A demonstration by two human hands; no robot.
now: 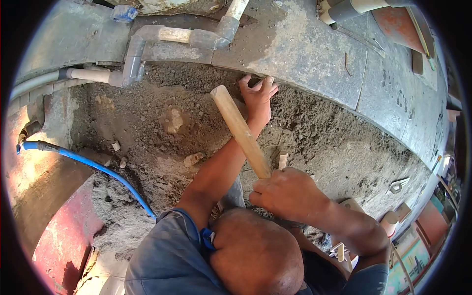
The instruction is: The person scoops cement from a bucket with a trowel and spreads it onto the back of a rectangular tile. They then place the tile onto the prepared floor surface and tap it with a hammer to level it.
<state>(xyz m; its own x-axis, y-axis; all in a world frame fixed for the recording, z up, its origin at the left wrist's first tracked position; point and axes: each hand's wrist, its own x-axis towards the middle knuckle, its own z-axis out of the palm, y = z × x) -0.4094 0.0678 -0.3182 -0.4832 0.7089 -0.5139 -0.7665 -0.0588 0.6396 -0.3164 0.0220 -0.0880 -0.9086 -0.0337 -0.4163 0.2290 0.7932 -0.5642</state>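
My left hand (256, 101) reaches forward to the edge of the grey slab (305, 59). Its thumb and fingers are spread, with the tips against the slab's lower edge; a dark patch shows between them, too shadowed to identify. In my right hand (290, 194), closed nearer to me, is one end of a thick, pale wooden handle (241, 130). The handle slants up and forward over my left forearm, its rounded free end left of my left hand. Whatever tool head it may have is hidden. A small light wooden piece (283, 160) shows just beyond my right fist.
Loose dark soil and stones (172, 120) lie below the slab. Jointed grey and white pipes (172, 35) run along the far left. A blue hose (108, 172) curves in at left, above a red surface (66, 233). A flat metal piece (397, 185) lies at right.
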